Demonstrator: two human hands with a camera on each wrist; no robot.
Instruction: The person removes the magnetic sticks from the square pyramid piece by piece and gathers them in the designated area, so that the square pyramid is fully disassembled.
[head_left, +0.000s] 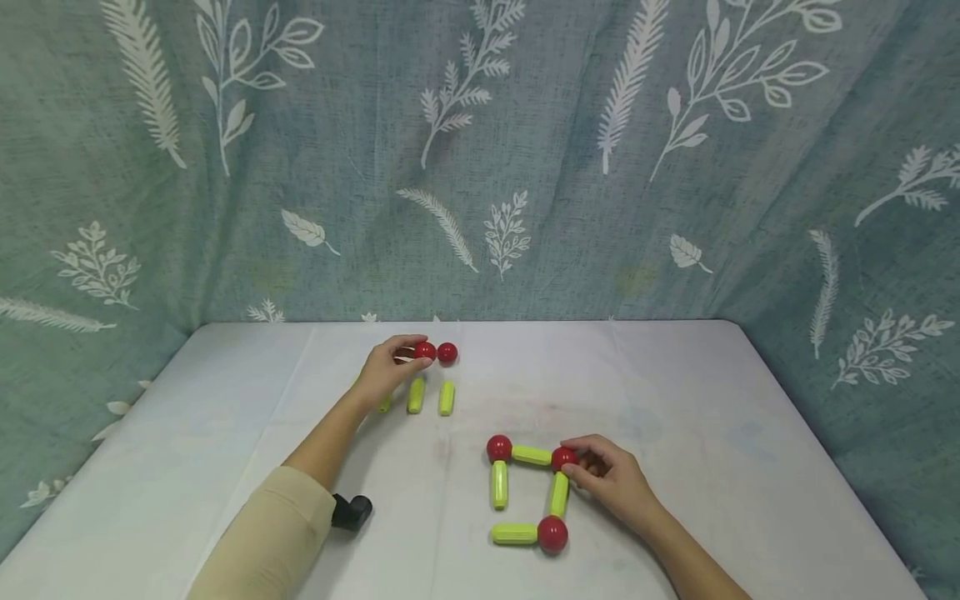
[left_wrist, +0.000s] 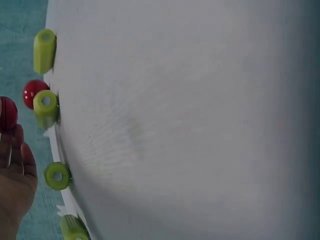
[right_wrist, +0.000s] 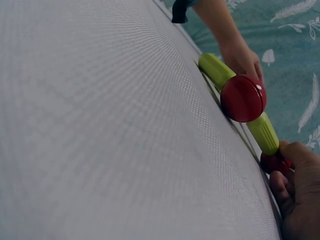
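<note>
Past a beige sleeve (head_left: 258, 533), pinching one red ball (head_left: 424, 352) with left hand (head_left: 384, 373) far across the table (head_left: 675, 392), gripping a corner ball (head_left: 562, 457) with right hand (head_left: 613, 479); best held steady, sparing the joined rods (head_left: 531, 455)

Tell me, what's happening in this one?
A person's left hand holds a glossy red ball beside another red ball toward the far edge of the white table, near loose yellow-green rods. The right hand grips a third ball at the far-right corner of a square outline. Its near-left corner has no ball.
</note>
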